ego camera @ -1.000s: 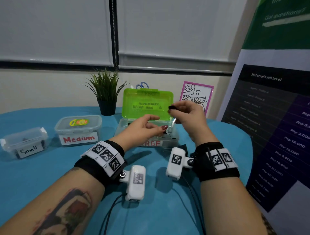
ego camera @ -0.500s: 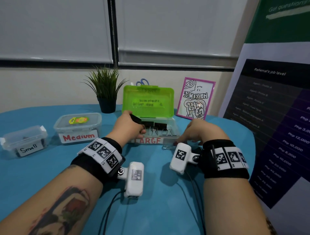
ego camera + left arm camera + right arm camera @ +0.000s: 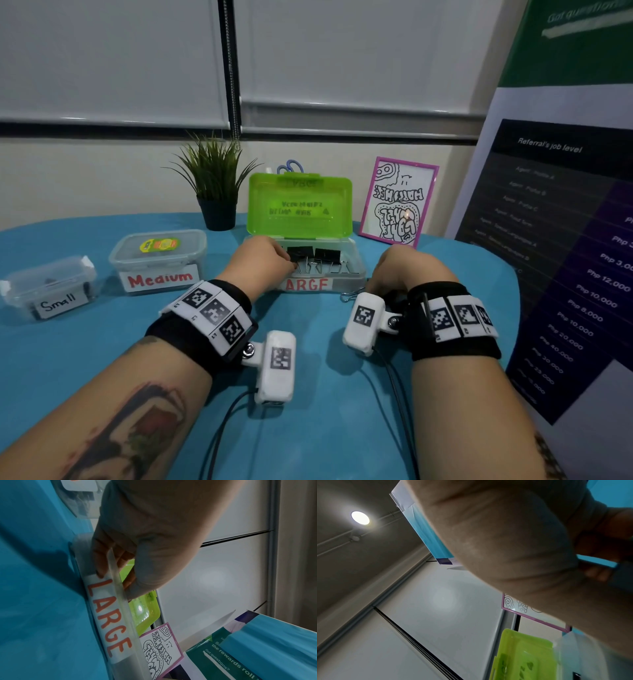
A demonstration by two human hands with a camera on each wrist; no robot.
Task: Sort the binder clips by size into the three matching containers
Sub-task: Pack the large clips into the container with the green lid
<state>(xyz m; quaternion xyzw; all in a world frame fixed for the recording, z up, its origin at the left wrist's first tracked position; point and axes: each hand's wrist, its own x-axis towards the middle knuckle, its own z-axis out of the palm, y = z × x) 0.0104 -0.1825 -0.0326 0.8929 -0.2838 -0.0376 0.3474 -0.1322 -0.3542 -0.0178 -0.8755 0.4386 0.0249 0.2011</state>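
The clear box labelled LARGE (image 3: 356,272) stands open at the table's middle, its green lid (image 3: 298,205) raised. Black binder clips (image 3: 327,255) with silver handles lie inside. My left hand (image 3: 284,261) reaches over the box's left end, fingers curled onto a black clip (image 3: 297,253) there; the left wrist view shows those fingers (image 3: 118,566) bent behind the front wall (image 3: 109,615). My right hand (image 3: 376,284) rests curled on the table right of the box, over a clip whose wire handle (image 3: 349,296) pokes out. The Medium tub (image 3: 157,253) and Small tub (image 3: 48,287) sit closed at the left.
A potted plant (image 3: 214,185) and scissors (image 3: 290,167) stand behind the box, a pink-framed drawing (image 3: 399,202) to its right. A tall banner (image 3: 555,257) borders the table's right side. Teal cloth (image 3: 325,411) covers the table; camera cables trail near my forearms.
Both hands held a clip up in front of the lid; since then the left hand carried a black clip down into the LARGE box and the right hand dropped to the table beside it.
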